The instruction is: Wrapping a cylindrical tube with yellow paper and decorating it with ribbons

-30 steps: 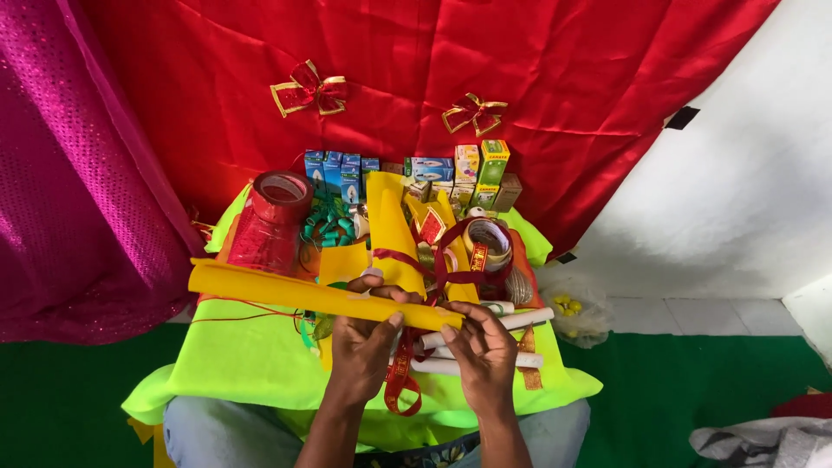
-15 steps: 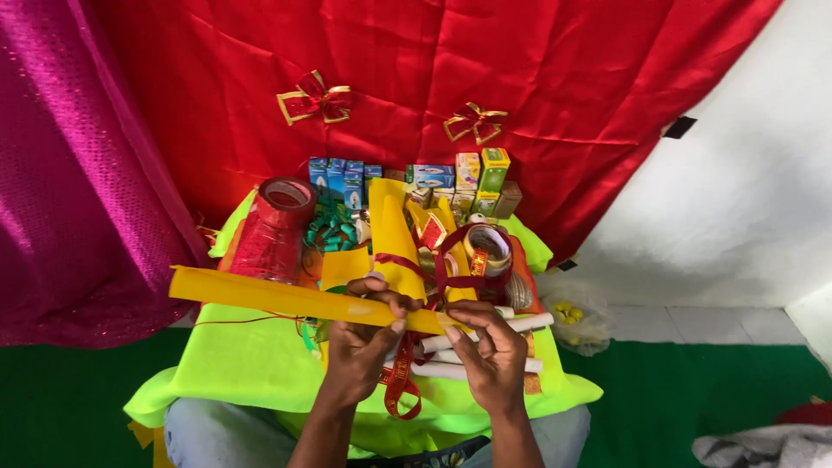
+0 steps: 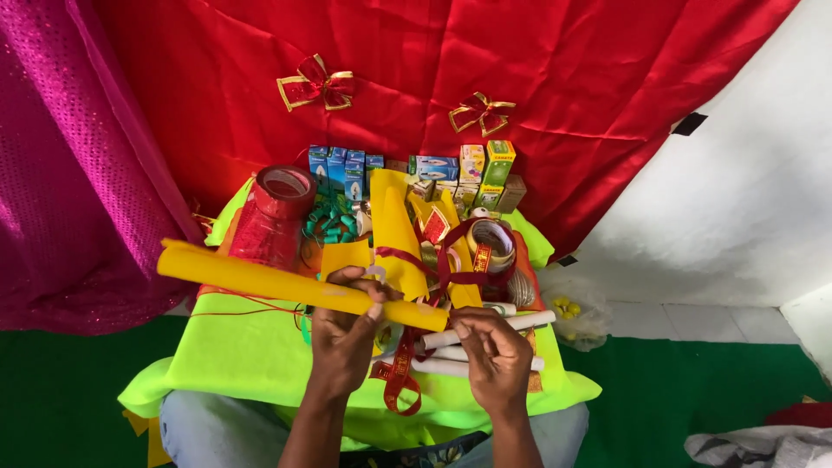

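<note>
A long yellow paper roll (image 3: 260, 277) runs from the left down to the middle, over a neon-yellow cloth (image 3: 234, 355) on my lap. My left hand (image 3: 344, 334) grips this roll near its right part, thumb and fingers wrapped around it. My right hand (image 3: 496, 355) sits just right of the roll's end (image 3: 433, 318), fingers curled and pinching near that end and a white paper roll (image 3: 485, 329). A red ribbon with gold print (image 3: 399, 377) hangs between my hands.
A red tape roll (image 3: 284, 192) on red glitter paper, green pieces (image 3: 328, 227), small boxes (image 3: 416, 173), a ribbon spool (image 3: 491, 238) and yellow sheets (image 3: 394, 230) crowd the cloth. Red curtain with two bows (image 3: 314, 87) behind, magenta cloth (image 3: 69, 173) left, green floor (image 3: 693, 381), white wall right.
The left end of the yellow roll has risen a little and the roll has shifted slightly; both hands stay on it near its right end.
</note>
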